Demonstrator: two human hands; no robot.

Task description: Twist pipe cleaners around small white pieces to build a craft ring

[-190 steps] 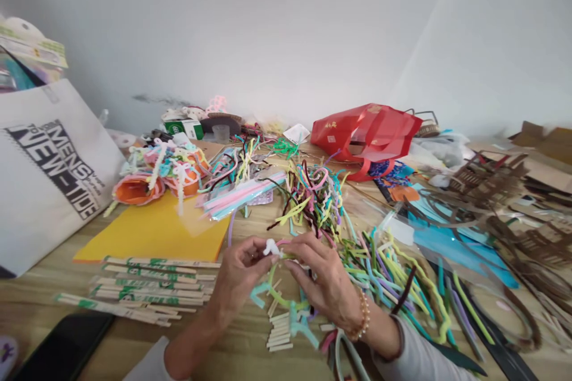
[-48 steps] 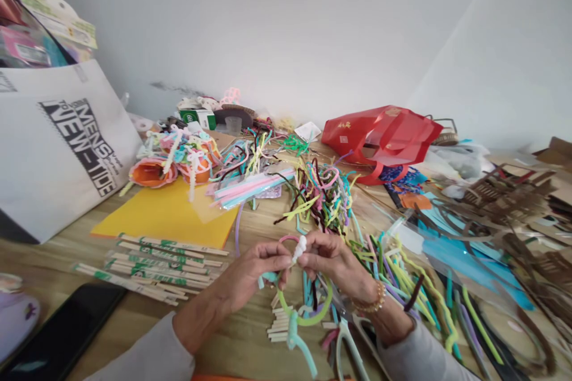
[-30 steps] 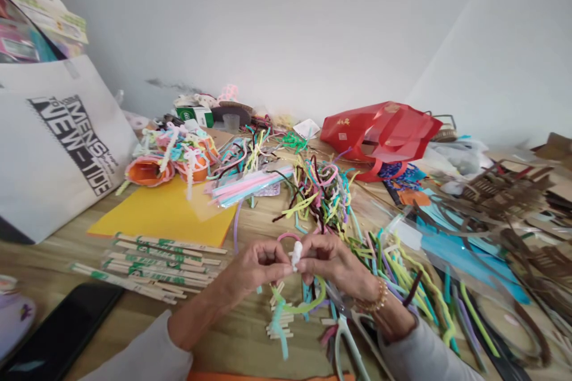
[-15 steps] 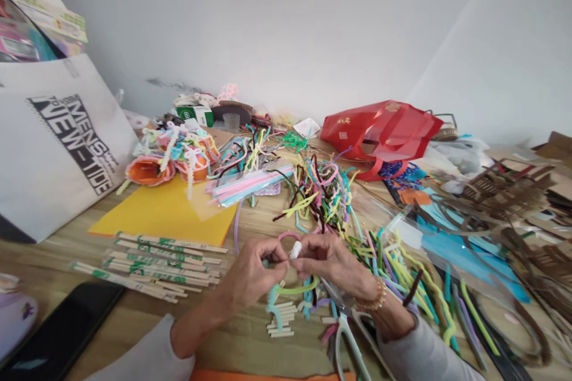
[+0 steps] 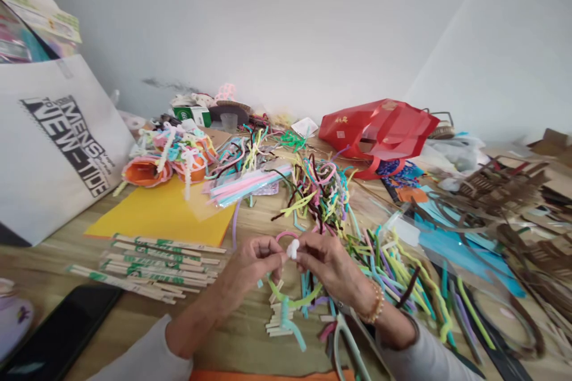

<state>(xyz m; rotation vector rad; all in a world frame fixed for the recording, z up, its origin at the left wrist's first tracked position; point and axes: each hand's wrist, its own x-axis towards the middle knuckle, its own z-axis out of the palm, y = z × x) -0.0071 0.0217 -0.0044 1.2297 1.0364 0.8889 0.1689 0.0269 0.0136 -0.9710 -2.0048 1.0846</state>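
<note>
A small white fuzzy pipe cleaner [image 5: 292, 249], bent into a knobbly shape, sits between my two hands. My left hand [image 5: 255, 266] pinches it from one side with thumb and forefinger. From the other side my right hand [image 5: 329, 268] grips it, its fingers curled. Below them hangs a yellow-green pipe cleaner [image 5: 297, 300] in a curve, with a turquoise pipe cleaner [image 5: 286, 317] wrapped around it; where its ends are held is hidden. A pink pipe cleaner arc [image 5: 288, 234] shows just above my fingers. Short pale sticks [image 5: 277, 328] lie underneath on the table.
Scissors [image 5: 346, 345] lie by my right wrist, beside many loose pipe cleaners [image 5: 393, 274]. Wrapped chopsticks [image 5: 156, 265], a black phone [image 5: 58, 327] and yellow sheets [image 5: 156, 211] are to the left. A red bag [image 5: 379, 131] and white bag [image 5: 53, 149] stand farther back.
The white pipe cleaner now looks more bunched. The yellow-green curve hangs wider open, and its turquoise piece has swung to the right. My hands stay nearly in place.
</note>
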